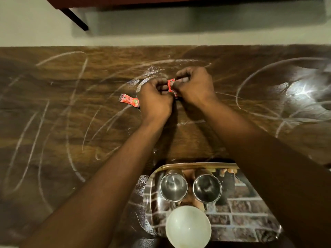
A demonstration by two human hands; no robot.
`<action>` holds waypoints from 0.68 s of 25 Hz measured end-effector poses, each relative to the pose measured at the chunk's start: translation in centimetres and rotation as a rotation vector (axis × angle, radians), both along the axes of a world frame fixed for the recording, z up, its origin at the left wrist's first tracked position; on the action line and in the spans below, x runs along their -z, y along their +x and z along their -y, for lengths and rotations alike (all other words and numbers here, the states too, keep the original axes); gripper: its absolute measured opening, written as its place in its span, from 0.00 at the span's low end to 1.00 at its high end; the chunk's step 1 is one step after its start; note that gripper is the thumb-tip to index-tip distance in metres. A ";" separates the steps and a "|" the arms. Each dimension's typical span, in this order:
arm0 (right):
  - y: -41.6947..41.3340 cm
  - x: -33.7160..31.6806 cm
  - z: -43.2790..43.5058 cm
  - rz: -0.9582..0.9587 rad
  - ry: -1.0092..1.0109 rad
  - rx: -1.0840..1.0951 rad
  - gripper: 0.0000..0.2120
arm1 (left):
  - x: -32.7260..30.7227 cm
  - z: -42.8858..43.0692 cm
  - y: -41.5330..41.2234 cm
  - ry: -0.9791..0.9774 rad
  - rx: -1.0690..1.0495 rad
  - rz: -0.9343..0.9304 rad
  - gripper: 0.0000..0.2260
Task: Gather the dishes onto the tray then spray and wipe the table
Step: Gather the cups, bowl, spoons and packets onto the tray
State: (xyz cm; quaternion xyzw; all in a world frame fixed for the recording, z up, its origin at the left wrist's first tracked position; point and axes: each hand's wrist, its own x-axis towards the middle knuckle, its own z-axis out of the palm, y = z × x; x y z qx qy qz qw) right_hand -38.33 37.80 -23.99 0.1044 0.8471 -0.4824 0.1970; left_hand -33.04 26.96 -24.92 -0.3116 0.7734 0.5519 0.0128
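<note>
Fingers of left hand [155, 102] and right hand [196, 86] pinch sachet [170, 85] mid-table [71, 126].

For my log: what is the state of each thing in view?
left hand: pinches held sachet
right hand: pinches held sachet
held sachet: between both hands
loose sachet: flat on table
left mug: upright, empty, on tray
right mug: upright, empty, on tray
bowl: on tray
table: streaked

A dark wood-grain table [71, 122] fills most of the view, its top crossed by whitish curved streaks, with a bright glare [302, 90] of light near its right end. Beyond its far edge lies a pale greenish floor [26, 29], where a reddish-brown piece of furniture [161, 0] with a slanting dark leg [77, 18] casts a soft grey shadow [197, 20].
</note>
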 end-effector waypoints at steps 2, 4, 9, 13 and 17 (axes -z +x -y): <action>0.6 -0.5 -1.3 0.081 -0.102 0.049 0.07 | -0.9 -1.0 0.9 0.056 -0.041 -0.040 0.18; 1.6 -1.7 -3.7 0.119 -0.177 0.066 0.05 | -2.2 -2.9 2.1 0.124 -0.047 -0.082 0.18; 7.6 -7.2 -12.8 0.185 -0.305 0.153 0.10 | -6.7 -9.6 7.3 0.229 0.060 -0.054 0.18; 13.7 -8.8 -18.8 0.292 -0.376 0.257 0.09 | -8.4 -14.2 12.8 0.258 0.142 0.020 0.15; 18.5 -6.5 -20.7 0.309 -0.273 0.256 0.08 | -8.5 -17.6 21.2 0.325 0.125 0.176 0.17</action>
